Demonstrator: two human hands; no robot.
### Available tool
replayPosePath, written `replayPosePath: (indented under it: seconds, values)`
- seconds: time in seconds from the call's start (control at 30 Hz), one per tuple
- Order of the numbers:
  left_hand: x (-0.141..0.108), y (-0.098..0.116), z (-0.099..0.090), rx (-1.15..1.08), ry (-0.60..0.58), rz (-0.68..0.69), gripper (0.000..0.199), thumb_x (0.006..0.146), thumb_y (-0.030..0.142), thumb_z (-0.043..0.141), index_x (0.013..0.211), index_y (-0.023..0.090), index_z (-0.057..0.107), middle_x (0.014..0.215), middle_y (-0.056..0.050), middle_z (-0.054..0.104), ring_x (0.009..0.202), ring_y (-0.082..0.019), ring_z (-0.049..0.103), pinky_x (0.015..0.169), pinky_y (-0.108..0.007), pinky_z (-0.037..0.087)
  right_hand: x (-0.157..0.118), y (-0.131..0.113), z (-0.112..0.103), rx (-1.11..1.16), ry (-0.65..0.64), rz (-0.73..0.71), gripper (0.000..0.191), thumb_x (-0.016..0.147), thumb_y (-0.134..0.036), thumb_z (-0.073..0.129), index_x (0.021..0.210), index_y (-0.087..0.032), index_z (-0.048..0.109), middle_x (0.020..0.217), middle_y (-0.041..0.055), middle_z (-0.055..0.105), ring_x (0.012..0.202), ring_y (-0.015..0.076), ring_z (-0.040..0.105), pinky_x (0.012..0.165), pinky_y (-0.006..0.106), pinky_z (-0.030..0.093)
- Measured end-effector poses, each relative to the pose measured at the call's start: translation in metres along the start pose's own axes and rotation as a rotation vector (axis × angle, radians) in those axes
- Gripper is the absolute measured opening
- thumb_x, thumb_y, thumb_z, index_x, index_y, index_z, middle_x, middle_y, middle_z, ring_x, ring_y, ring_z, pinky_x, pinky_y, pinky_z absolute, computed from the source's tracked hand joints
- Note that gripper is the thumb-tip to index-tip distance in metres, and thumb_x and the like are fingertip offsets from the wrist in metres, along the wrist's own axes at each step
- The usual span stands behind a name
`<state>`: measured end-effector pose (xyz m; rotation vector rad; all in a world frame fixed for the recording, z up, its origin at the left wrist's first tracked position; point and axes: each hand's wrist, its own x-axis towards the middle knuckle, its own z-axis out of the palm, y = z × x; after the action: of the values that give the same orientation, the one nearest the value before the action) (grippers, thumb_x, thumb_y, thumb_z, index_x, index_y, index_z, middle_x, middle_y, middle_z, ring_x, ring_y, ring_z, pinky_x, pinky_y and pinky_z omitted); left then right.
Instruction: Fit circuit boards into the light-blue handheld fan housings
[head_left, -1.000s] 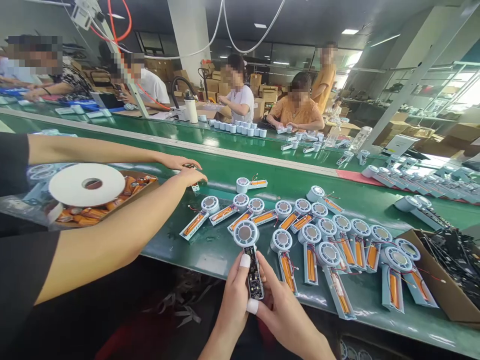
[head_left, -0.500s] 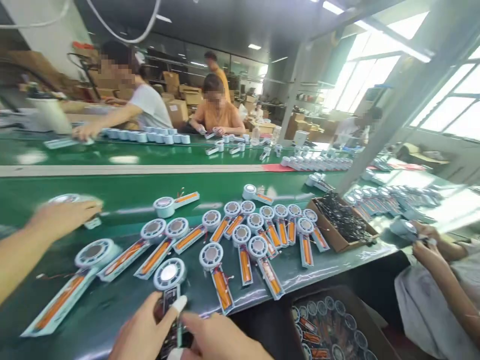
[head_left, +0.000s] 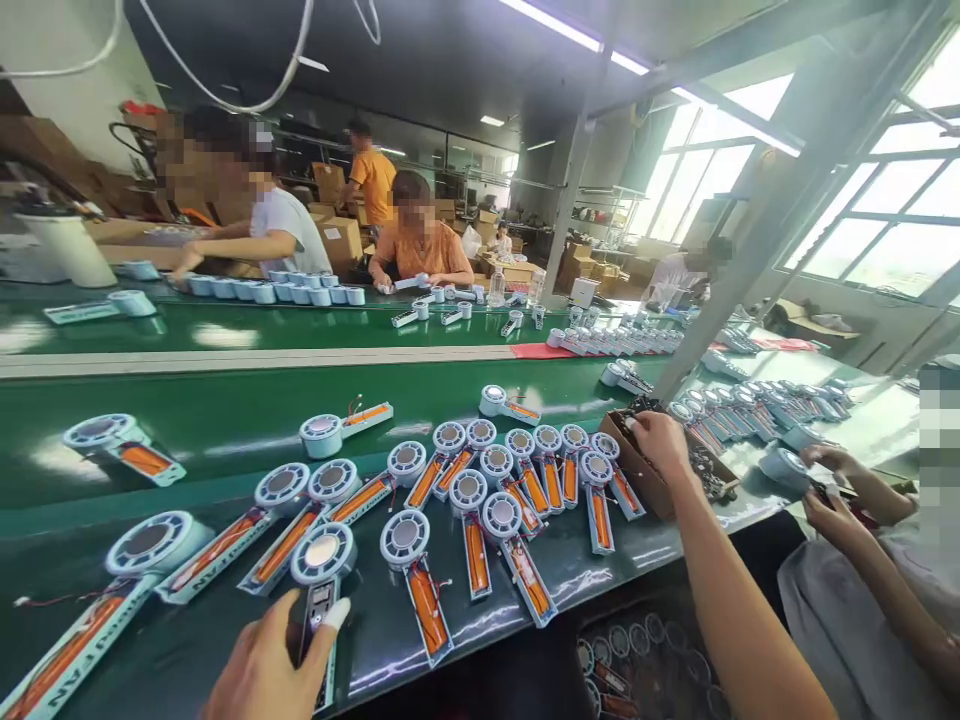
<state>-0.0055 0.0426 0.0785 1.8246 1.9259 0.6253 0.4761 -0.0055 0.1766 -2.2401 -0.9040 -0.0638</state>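
Note:
My left hand [head_left: 274,660] is closed around the handle of a light-blue handheld fan [head_left: 322,555] at the table's near edge. The fan's round grille faces up, and a dark part with small fittings lies in its handle. White covers sit on my fingertips. Farther right, my right hand [head_left: 660,440] reaches into a cardboard box [head_left: 641,480] of small black parts [head_left: 701,465]. Its fingertips are bent together among them; what they pinch is hidden. Between my hands lie several open fans [head_left: 405,540] with orange pieces and thin wires in their handles.
A green conveyor [head_left: 225,400] runs across behind the fans, with a few fans on it. Below the table edge is a box of round fan parts [head_left: 637,640]. At right a co-worker's hands [head_left: 832,490] hold a fan. A slanted post [head_left: 720,270] stands behind the parts box.
My right hand has left the fan in my left hand and gone right into the box. Another hand at the far left has withdrawn, leaving a fan on the belt. The view has shifted slightly.

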Motion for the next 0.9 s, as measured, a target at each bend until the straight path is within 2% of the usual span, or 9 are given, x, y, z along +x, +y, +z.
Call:
replayPosePath:
  seconds: [0.07,0.17,0.23,0.33,0.4,0.47,0.57,0.7,0.9]
  values:
    - [-0.013,0.009,-0.006,-0.002,0.075,-0.040,0.050,0.081,0.051,0.044,0.116,0.018,0.061,0.104,-0.016,0.067,0.075,-0.031,0.067,0.064,-0.039,0.051,-0.009,-0.007,-0.003,0.054,0.046,-0.029,0.026,0.099,-0.034,0.058,0.105,-0.011,0.068,0.089,0.0063,0.070,0.077,0.0184,0.067,0.072,0.035,0.056]
    - [-0.035,0.028,-0.010,-0.246,0.143,0.037,0.041,0.080,0.053,0.049,0.101,0.022,0.065,0.096,-0.011,0.068,0.081,-0.029,0.066,0.074,-0.036,0.052,-0.055,-0.028,0.008,0.184,-0.005,-0.138,0.035,0.097,-0.040,0.052,0.100,-0.010,0.071,0.072,0.0051,0.069,0.061,0.0183,0.064,0.059,0.031,0.053]
    - [-0.047,0.039,-0.004,-0.491,-0.040,0.038,0.040,0.082,0.060,0.052,0.089,0.024,0.068,0.082,-0.006,0.068,0.073,-0.025,0.065,0.070,-0.033,0.052,-0.105,-0.050,0.024,0.289,-0.140,-0.294,0.029,0.092,-0.040,0.057,0.098,-0.017,0.074,0.075,0.0038,0.072,0.063,0.0181,0.067,0.060,0.029,0.054]
    - [-0.057,0.047,0.009,-0.843,-0.389,-0.086,0.054,0.083,0.070,0.052,0.088,0.020,0.071,0.071,-0.005,0.067,0.060,-0.021,0.061,0.057,-0.031,0.049,-0.186,-0.086,0.046,0.415,-0.431,-0.828,0.034,0.094,-0.014,0.044,0.107,-0.023,0.074,0.103,0.0073,0.076,0.092,0.0198,0.072,0.080,0.032,0.058]
    - [-0.060,0.047,0.014,-0.984,-0.461,-0.183,0.054,0.079,0.071,0.059,0.089,0.019,0.072,0.076,-0.006,0.071,0.063,-0.021,0.063,0.061,-0.031,0.052,-0.225,-0.105,0.055,0.360,-0.572,-1.051,0.043,0.093,-0.004,0.039,0.107,-0.025,0.074,0.113,0.0068,0.074,0.098,0.0185,0.070,0.083,0.031,0.057]
    - [-0.062,0.045,0.014,-1.043,-0.411,-0.271,0.050,0.075,0.066,0.068,0.088,0.019,0.072,0.083,-0.007,0.073,0.072,-0.022,0.066,0.071,-0.032,0.054,-0.247,-0.114,0.061,0.328,-0.684,-1.135,0.046,0.090,0.000,0.038,0.108,-0.025,0.073,0.122,0.0063,0.071,0.102,0.0188,0.068,0.087,0.031,0.056]
    - [-0.064,0.039,0.010,-1.009,-0.339,-0.269,0.043,0.077,0.062,0.068,0.082,0.020,0.069,0.083,-0.006,0.073,0.081,-0.024,0.068,0.078,-0.033,0.054,-0.252,-0.114,0.077,0.400,-0.737,-0.970,0.041,0.092,-0.005,0.039,0.116,-0.021,0.068,0.117,0.0076,0.072,0.103,0.0188,0.068,0.088,0.030,0.055]
    - [-0.070,0.031,0.017,-0.826,-0.274,-0.174,0.041,0.085,0.060,0.052,0.089,0.021,0.065,0.086,-0.008,0.072,0.082,-0.026,0.067,0.080,-0.037,0.054,-0.243,-0.115,0.110,0.145,-0.517,-0.571,0.020,0.097,-0.032,0.055,0.101,-0.018,0.068,0.085,0.0061,0.071,0.076,0.0215,0.068,0.066,0.029,0.050]
    - [-0.080,0.018,0.035,-0.585,-0.165,-0.122,0.049,0.089,0.057,0.040,0.121,0.023,0.054,0.117,-0.014,0.069,0.109,-0.032,0.064,0.096,-0.048,0.048,-0.246,-0.128,0.135,0.042,-0.435,-0.535,0.016,0.094,-0.024,0.059,0.083,-0.019,0.068,0.081,0.0060,0.067,0.073,0.0218,0.065,0.062,0.028,0.043]
